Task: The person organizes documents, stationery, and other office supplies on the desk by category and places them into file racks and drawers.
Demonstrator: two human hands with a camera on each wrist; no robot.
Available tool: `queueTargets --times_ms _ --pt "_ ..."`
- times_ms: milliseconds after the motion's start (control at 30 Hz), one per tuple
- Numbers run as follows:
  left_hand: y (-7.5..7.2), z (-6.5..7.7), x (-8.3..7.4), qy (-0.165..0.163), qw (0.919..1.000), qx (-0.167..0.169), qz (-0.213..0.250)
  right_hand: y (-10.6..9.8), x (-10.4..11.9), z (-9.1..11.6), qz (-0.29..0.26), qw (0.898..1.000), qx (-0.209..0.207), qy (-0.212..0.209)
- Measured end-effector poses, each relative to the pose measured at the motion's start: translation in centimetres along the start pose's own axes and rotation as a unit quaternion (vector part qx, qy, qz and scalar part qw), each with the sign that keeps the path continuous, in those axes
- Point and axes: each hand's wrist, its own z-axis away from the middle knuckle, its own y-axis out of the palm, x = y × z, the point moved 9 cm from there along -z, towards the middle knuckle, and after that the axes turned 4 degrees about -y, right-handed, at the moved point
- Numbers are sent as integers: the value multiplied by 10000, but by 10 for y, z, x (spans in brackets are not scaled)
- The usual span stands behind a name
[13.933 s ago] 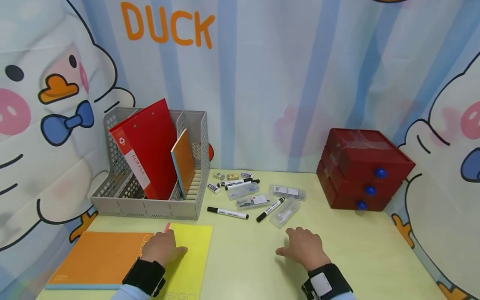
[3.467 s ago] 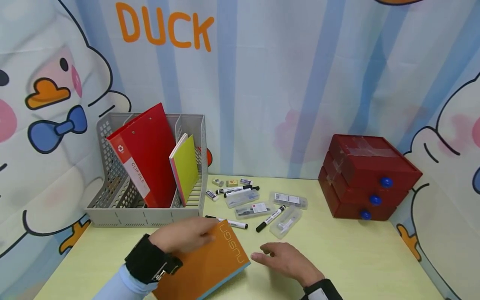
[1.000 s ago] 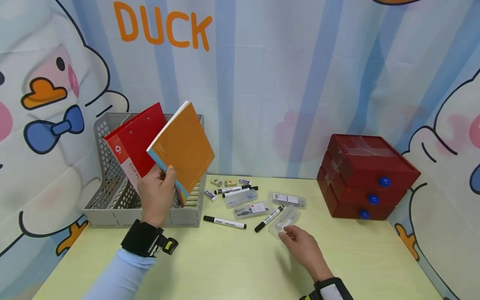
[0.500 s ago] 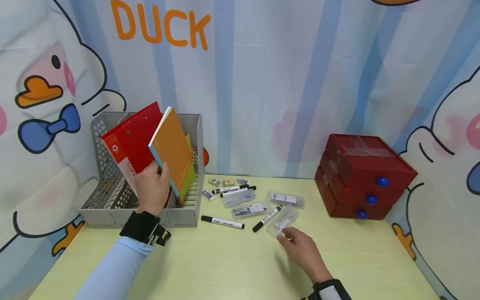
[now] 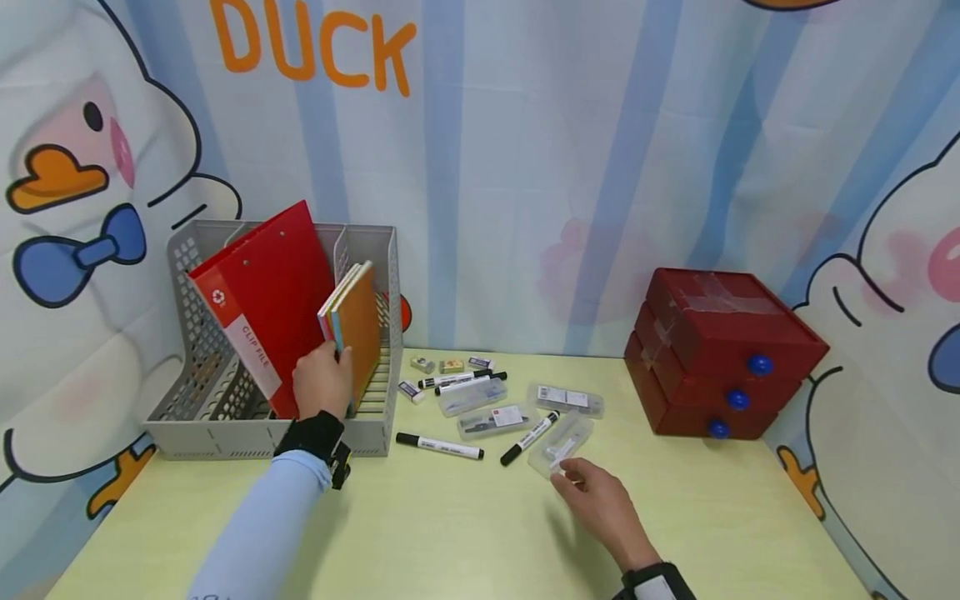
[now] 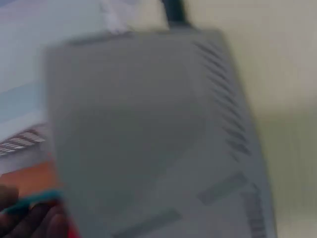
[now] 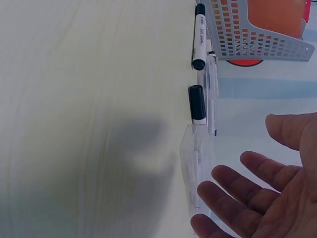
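My left hand [image 5: 322, 379] pinches the spine of an orange notebook [image 5: 362, 329], which stands upright in the right compartment of the grey file rack [image 5: 225, 440]. Other notebooks sit just left of it, mostly hidden, only their edges showing. In the left wrist view, fingers [image 6: 29, 225] wrap the notebook's teal spine [image 6: 39, 196], beside the rack's blurred grey wall. A red clip file [image 5: 277, 292] leans in the rack, left of the notebooks. Relaxed and holding nothing, my right hand [image 5: 603, 508] hovers by a clear plastic case [image 5: 562, 442]; its fingers are spread in the right wrist view.
Right of the rack lie several markers, one being a black-capped marker [image 5: 439, 446], along with more clear cases [image 5: 495, 422] and small erasers [image 5: 452, 367]. A red three-drawer box [image 5: 723, 350] with blue knobs stands at the back right, before a duck-print curtain.
The orange notebook, earlier lying on the table, was lifted by my left hand and has gone down into the rack's right compartment. The right hand barely moved in the last second.
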Motion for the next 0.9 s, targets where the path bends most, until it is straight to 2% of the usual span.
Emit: queueTargets --times_ms 133,267,400,667,900 --pt "15 0 9 -7 9925 373 -1161 1 -2 0 9 10000 12 75" --pt "20 -5 17 -295 9852 748 -1517 1 -4 1 6 9999 -2 136" --pt "21 -9 20 -463 9813 904 -1635 2 -5 1 -55 9999 14 118" --pt "23 -12 20 -386 9803 907 -1712 2 -7 3 -30 10000 9 43" --pt "26 -9 25 -226 9822 1108 -1497 -2 -6 4 -56 9997 -122 -192"
